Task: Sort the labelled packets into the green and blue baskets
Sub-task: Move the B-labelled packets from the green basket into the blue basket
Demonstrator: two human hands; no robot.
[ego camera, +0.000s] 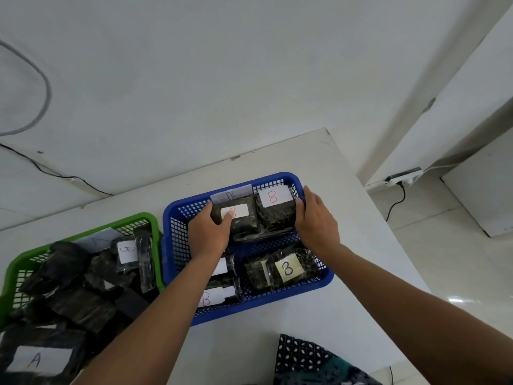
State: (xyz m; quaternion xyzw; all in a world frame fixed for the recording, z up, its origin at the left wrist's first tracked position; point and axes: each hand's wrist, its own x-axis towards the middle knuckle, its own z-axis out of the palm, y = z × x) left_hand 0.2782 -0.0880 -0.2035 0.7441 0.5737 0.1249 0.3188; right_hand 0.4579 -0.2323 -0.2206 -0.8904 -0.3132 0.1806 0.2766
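Two baskets sit on your table (pixel 319 323), and most of the sorting looks done, though not all of it. Nearest you, at the lower left, an A packet (pixel 39 359) lies at the front of the green basket (pixel 83 232), which is heaped with dark packets whose labels mostly face away, so you cannot tell how many belong there. One B packet (pixel 127 252) stands among them near the far wall of that basket; judging by its letter, it is in the wrong place and is left to move. To the right, the blue basket (pixel 177 245) holds B packets only, as far as labels show: a yellow-labelled one (pixel 287 269) at the front right and others partly hidden under your forearm. Farther in, your left hand (pixel 209 232) grips a packet with a red B (pixel 236 218), thumb on its label, while your right hand (pixel 316 220) curls round the side of the neighbouring red-B packet (pixel 274 209), pressing the two together against the back wall. Behind them a B card (pixel 231 194) leans on the rim.
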